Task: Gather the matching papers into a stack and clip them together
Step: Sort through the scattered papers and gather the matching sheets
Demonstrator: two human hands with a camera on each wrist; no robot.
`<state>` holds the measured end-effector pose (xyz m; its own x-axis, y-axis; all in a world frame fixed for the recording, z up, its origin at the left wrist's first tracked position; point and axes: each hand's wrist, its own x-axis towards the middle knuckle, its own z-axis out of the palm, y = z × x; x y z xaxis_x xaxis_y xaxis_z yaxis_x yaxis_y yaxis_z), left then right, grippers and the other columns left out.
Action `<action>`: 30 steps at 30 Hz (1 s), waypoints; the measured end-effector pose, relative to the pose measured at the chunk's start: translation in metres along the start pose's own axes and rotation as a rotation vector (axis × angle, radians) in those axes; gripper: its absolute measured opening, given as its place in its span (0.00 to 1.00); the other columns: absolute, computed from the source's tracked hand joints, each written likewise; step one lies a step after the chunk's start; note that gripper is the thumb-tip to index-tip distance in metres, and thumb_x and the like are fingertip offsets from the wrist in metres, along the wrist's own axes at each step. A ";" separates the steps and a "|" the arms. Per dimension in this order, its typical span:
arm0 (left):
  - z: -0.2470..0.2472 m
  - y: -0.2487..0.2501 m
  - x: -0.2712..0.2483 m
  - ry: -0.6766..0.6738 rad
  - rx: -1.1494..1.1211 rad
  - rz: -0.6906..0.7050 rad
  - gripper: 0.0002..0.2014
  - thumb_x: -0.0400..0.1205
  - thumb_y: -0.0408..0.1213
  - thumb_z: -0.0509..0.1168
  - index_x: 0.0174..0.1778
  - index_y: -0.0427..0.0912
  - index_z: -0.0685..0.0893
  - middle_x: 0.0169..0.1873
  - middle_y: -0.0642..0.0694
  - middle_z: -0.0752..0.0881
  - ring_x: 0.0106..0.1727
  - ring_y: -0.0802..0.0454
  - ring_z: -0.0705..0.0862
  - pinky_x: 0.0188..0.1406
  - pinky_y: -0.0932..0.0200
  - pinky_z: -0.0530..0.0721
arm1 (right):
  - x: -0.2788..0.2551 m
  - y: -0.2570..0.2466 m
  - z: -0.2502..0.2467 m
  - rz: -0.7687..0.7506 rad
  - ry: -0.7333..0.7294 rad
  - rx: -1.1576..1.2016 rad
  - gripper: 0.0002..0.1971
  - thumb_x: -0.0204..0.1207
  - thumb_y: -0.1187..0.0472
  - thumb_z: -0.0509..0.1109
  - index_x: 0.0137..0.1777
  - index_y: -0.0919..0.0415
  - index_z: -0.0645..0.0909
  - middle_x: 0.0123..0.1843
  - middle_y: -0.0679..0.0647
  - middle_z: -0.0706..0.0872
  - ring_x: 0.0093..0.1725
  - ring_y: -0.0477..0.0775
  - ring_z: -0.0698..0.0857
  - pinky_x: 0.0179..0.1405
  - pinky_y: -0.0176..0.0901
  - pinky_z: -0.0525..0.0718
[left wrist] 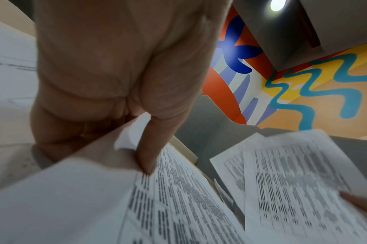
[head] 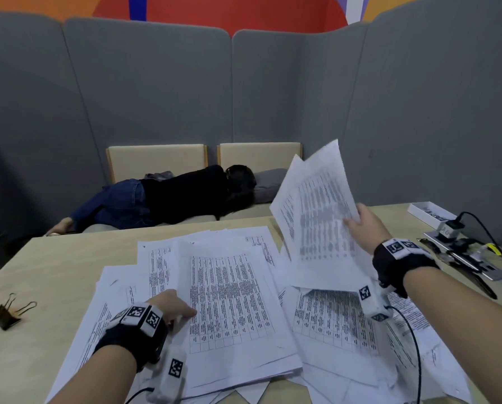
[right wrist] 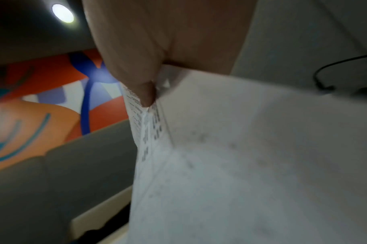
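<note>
Right hand: the right hand [head: 363,228] holds a few lifted sheets [head: 317,217] clear of the table, thumb on the printed face and fingers behind; the right wrist view shows the thumb [right wrist: 145,92] pinching the paper edge against the fingers.
Left hand: the left hand [head: 171,306] lies at the left edge of the main stack [head: 232,304]; in the left wrist view its thumb [left wrist: 149,148] presses on top of the printed sheet while the fingers go under the raised paper edge, so it pinches the stack's side.
Papers: loose printed sheets are spread over the middle and right of the table [head: 34,263], overlapping at different angles; the lifted sheets stand tilted above the right part of the spread.
Binder clip: a black binder clip [head: 9,312] with its wire handles up lies on the bare table, well apart to the left of the papers.
Writing: the sheets carry tables of small dark text in rows and columns; none of it can be read, and it is smeared on the lifted sheets.
Wrist bands: both wrists wear black bands with black-and-white square markers.
Hard to see: the right hand's fingers are hidden behind the paper; the devices and cables [head: 462,249] at the table's right edge are too small to identify; both wrist views are blurred.
Background: a person [head: 162,199] lies on a bench beyond the table, before grey padded panels.
</note>
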<state>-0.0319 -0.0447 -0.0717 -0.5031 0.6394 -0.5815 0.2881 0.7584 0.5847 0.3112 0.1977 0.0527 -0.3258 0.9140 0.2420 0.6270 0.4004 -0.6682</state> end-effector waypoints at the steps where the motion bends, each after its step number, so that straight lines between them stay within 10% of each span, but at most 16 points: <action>1: 0.001 0.002 -0.002 0.012 -0.012 0.011 0.18 0.71 0.39 0.73 0.51 0.33 0.79 0.37 0.37 0.84 0.38 0.41 0.85 0.41 0.48 0.86 | -0.003 -0.013 -0.001 -0.035 -0.006 0.056 0.13 0.84 0.60 0.60 0.65 0.65 0.73 0.58 0.51 0.80 0.56 0.54 0.79 0.59 0.50 0.76; 4: 0.005 0.007 -0.007 0.082 -0.144 0.022 0.13 0.83 0.40 0.63 0.54 0.32 0.81 0.50 0.33 0.85 0.56 0.34 0.85 0.62 0.39 0.83 | -0.009 -0.039 0.004 -0.070 0.013 0.270 0.14 0.85 0.59 0.60 0.67 0.62 0.75 0.60 0.54 0.82 0.59 0.54 0.80 0.60 0.46 0.75; 9: 0.006 0.018 -0.026 0.036 -0.453 -0.041 0.47 0.78 0.73 0.41 0.83 0.40 0.58 0.80 0.33 0.64 0.78 0.31 0.66 0.76 0.34 0.65 | -0.032 -0.047 0.034 0.112 -0.037 0.387 0.18 0.85 0.58 0.59 0.71 0.64 0.73 0.67 0.56 0.80 0.66 0.58 0.78 0.68 0.50 0.73; 12: 0.005 0.020 -0.031 -0.065 -0.609 -0.025 0.62 0.57 0.87 0.41 0.77 0.46 0.73 0.71 0.38 0.79 0.72 0.36 0.76 0.73 0.36 0.71 | -0.051 -0.034 0.063 0.249 -0.143 0.277 0.20 0.85 0.61 0.58 0.75 0.65 0.69 0.71 0.61 0.78 0.68 0.63 0.78 0.67 0.49 0.75; 15: 0.004 0.019 -0.033 -0.089 -0.623 -0.030 0.55 0.66 0.82 0.38 0.68 0.40 0.83 0.48 0.36 0.91 0.51 0.38 0.87 0.54 0.46 0.83 | -0.069 -0.019 0.095 0.320 -0.308 0.150 0.21 0.85 0.61 0.58 0.76 0.65 0.67 0.69 0.60 0.78 0.63 0.61 0.81 0.62 0.41 0.77; 18: 0.005 0.020 -0.037 -0.098 -0.523 -0.054 0.56 0.61 0.84 0.49 0.79 0.50 0.69 0.75 0.36 0.73 0.74 0.33 0.74 0.72 0.31 0.70 | -0.076 -0.007 0.122 0.279 -0.459 0.039 0.17 0.82 0.54 0.64 0.66 0.64 0.77 0.62 0.58 0.83 0.54 0.56 0.83 0.56 0.41 0.80; 20: 0.004 0.019 -0.034 -0.055 -0.346 -0.039 0.58 0.60 0.83 0.57 0.81 0.49 0.64 0.81 0.36 0.63 0.79 0.32 0.65 0.74 0.29 0.65 | -0.078 -0.008 0.128 0.257 -0.535 -0.006 0.13 0.78 0.50 0.70 0.40 0.59 0.77 0.39 0.53 0.80 0.35 0.51 0.80 0.35 0.36 0.72; 24: 0.004 0.021 -0.035 0.049 0.136 0.000 0.43 0.67 0.69 0.70 0.60 0.32 0.79 0.47 0.41 0.87 0.46 0.46 0.86 0.42 0.60 0.83 | -0.081 -0.018 0.132 0.194 -0.647 -0.195 0.30 0.70 0.40 0.74 0.26 0.54 0.58 0.24 0.48 0.58 0.21 0.47 0.58 0.24 0.41 0.55; 30: 0.008 0.023 -0.027 0.119 0.322 0.016 0.20 0.74 0.54 0.73 0.35 0.40 0.77 0.28 0.48 0.82 0.30 0.54 0.81 0.27 0.67 0.77 | -0.075 -0.012 0.135 0.283 -0.541 -0.167 0.31 0.76 0.29 0.54 0.32 0.58 0.73 0.28 0.51 0.76 0.24 0.50 0.72 0.33 0.40 0.71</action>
<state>-0.0047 -0.0436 -0.0470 -0.5825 0.6463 -0.4930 0.5291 0.7618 0.3737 0.2324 0.1154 -0.0526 -0.4156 0.8407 -0.3470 0.8288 0.1930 -0.5252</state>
